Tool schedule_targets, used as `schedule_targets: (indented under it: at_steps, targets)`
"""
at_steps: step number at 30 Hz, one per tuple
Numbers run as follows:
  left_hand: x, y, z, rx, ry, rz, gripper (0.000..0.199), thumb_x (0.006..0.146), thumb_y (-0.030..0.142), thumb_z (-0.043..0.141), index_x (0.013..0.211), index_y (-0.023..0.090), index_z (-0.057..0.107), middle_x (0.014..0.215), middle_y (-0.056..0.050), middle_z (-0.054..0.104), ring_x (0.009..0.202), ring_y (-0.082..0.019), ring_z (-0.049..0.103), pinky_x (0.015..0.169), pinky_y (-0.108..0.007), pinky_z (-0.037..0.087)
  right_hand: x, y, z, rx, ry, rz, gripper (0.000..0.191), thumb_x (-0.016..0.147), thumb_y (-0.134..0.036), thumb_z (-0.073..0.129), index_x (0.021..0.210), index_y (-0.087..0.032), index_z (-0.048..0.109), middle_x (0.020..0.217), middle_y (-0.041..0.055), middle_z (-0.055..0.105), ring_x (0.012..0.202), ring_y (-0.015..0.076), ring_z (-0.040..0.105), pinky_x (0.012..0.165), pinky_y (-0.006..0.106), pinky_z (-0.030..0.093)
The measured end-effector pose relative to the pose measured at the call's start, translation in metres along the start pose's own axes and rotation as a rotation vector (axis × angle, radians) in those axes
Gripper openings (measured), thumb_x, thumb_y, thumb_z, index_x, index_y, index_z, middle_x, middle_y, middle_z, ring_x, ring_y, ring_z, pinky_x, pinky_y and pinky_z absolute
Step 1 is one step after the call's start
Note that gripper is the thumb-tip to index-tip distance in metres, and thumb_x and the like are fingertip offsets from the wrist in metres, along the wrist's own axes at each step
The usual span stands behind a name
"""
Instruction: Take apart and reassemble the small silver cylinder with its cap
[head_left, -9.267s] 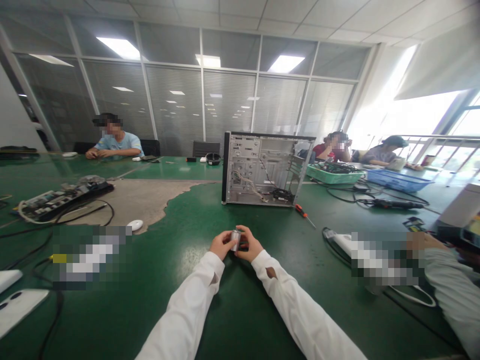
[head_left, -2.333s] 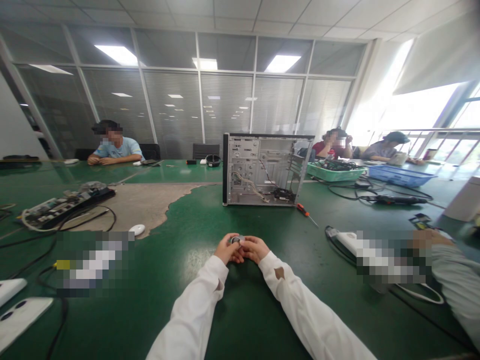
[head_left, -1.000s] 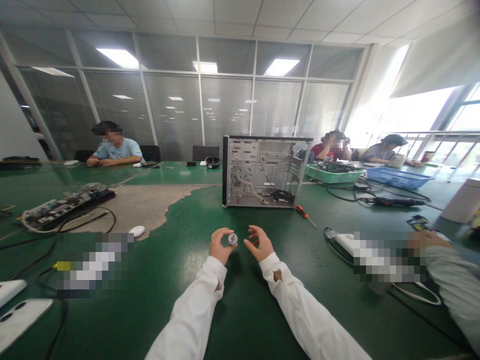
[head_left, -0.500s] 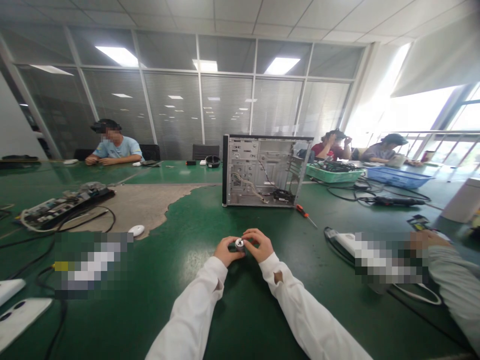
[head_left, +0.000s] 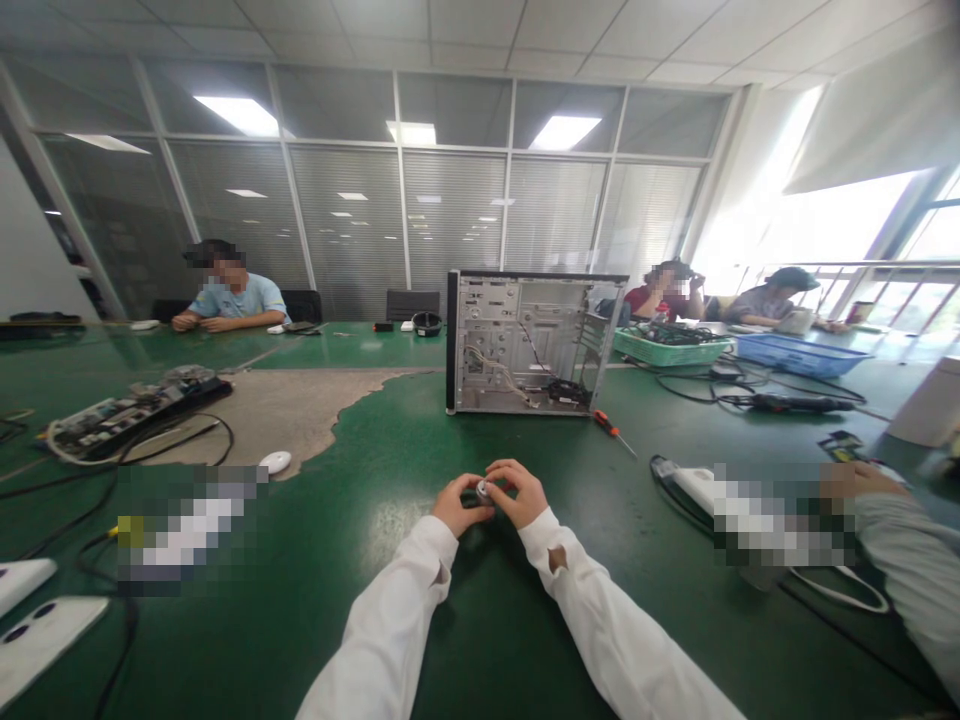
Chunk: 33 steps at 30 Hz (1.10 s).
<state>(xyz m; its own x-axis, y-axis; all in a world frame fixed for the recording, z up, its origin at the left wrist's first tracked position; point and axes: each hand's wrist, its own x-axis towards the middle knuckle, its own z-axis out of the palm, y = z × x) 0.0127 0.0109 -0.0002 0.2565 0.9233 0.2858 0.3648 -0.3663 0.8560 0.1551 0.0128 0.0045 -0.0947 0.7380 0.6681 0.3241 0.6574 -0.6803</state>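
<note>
My left hand and my right hand meet over the green table in front of me. Between their fingertips is a small silvery cylindrical part, partly hidden by the fingers. The left thumb and fingers close round its left side, while the right thumb and forefinger pinch at its top and right side. Its exact kind is too small to make out. Beyond the hands stands an open computer case, its bare metal inside showing, with a few cables and a dark part at the bottom.
An orange-handled screwdriver lies by the case. Circuit boards and cables are at left, beside a white round object. Green and blue baskets stand at right. A co-worker's hand is near a power strip.
The cylindrical part has turned or tilted slightly between my fingers, and its dark-centred top shows less. Both hands stay in nearly the same place.
</note>
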Motion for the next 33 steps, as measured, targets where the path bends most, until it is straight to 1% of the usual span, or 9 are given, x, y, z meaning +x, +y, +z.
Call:
schedule_targets:
  at_steps: [5,9,11,14,18,21,24,27,33]
  targets:
    - [0.0,0.0,0.0,-0.029,0.008,0.0,0.033,0.052,0.019,0.066,0.084,0.015,0.057,0.081,-0.004,0.061,0.079,-0.017,0.054,0.075,-0.029,0.038,0.004,-0.007,-0.007,-0.01,0.03,0.013,0.01,0.068,-0.023,0.051,0.072,-0.018,0.059,0.081,0.0044,0.057,0.075,0.0136,0.054,0.056,0.022,0.044]
    - [0.003,-0.005,-0.001,-0.02,0.09,-0.038,0.031,0.053,0.014,0.063,0.083,0.015,0.057,0.083,-0.004,0.061,0.082,-0.018,0.053,0.078,-0.03,0.038,0.005,0.005,-0.014,-0.102,0.023,0.134,0.014,0.07,-0.026,0.049,0.075,-0.017,0.058,0.076,0.0031,0.058,0.069,0.013,0.054,0.056,0.023,0.044]
    - [0.005,-0.01,0.0,-0.031,0.139,-0.058,0.03,0.053,0.013,0.062,0.082,0.015,0.057,0.084,-0.004,0.061,0.083,-0.018,0.053,0.078,-0.03,0.038,0.004,0.015,-0.016,-0.195,-0.042,0.178,0.014,0.069,-0.026,0.05,0.073,-0.017,0.059,0.073,0.0027,0.057,0.065,0.0124,0.053,0.056,0.023,0.043]
    - [0.007,-0.015,0.0,-0.077,0.203,-0.091,0.029,0.053,0.011,0.06,0.081,0.015,0.056,0.084,-0.004,0.06,0.082,-0.017,0.054,0.078,-0.031,0.038,0.0,0.028,-0.014,-0.36,-0.197,0.197,0.012,0.067,-0.024,0.051,0.069,-0.018,0.061,0.073,0.0029,0.056,0.064,0.0117,0.052,0.061,0.024,0.042]
    - [0.008,-0.017,0.001,-0.127,0.237,-0.109,0.029,0.052,0.01,0.06,0.08,0.015,0.055,0.083,-0.004,0.06,0.082,-0.017,0.054,0.079,-0.031,0.039,-0.001,0.032,-0.014,-0.556,-0.372,0.227,0.013,0.067,-0.023,0.051,0.074,-0.021,0.063,0.084,0.0037,0.056,0.081,0.0149,0.05,0.073,0.027,0.039]
    - [0.008,-0.016,0.001,-0.148,0.227,-0.107,0.03,0.052,0.01,0.06,0.081,0.015,0.054,0.084,-0.004,0.06,0.082,-0.017,0.054,0.079,-0.031,0.039,0.002,0.031,-0.021,-0.712,-0.464,0.296,0.022,0.066,-0.018,0.049,0.081,-0.025,0.062,0.093,0.0022,0.054,0.09,0.017,0.046,0.075,0.029,0.036]
    - [0.008,-0.015,0.002,-0.17,0.223,-0.111,0.031,0.052,0.01,0.06,0.081,0.015,0.054,0.083,-0.004,0.059,0.08,-0.016,0.055,0.078,-0.03,0.04,0.005,0.035,-0.032,-0.808,-0.464,0.382,0.032,0.063,-0.012,0.047,0.089,-0.026,0.06,0.099,0.0025,0.052,0.094,0.0191,0.043,0.073,0.031,0.035]
    - [0.008,-0.016,0.002,-0.175,0.228,-0.113,0.031,0.051,0.009,0.06,0.081,0.015,0.054,0.083,-0.004,0.059,0.08,-0.016,0.055,0.078,-0.03,0.041,0.005,0.04,-0.038,-0.841,-0.43,0.427,0.035,0.065,-0.012,0.045,0.094,-0.025,0.057,0.101,0.0041,0.05,0.096,0.0207,0.041,0.071,0.032,0.034]
    - [0.008,-0.016,0.002,-0.175,0.223,-0.124,0.036,0.049,0.0,0.055,0.082,0.015,0.055,0.084,-0.003,0.06,0.081,-0.016,0.055,0.079,-0.028,0.041,0.004,0.043,-0.034,-0.869,-0.371,0.485,0.034,0.066,-0.013,0.045,0.094,-0.029,0.056,0.101,0.0014,0.05,0.095,0.0184,0.039,0.072,0.03,0.032]
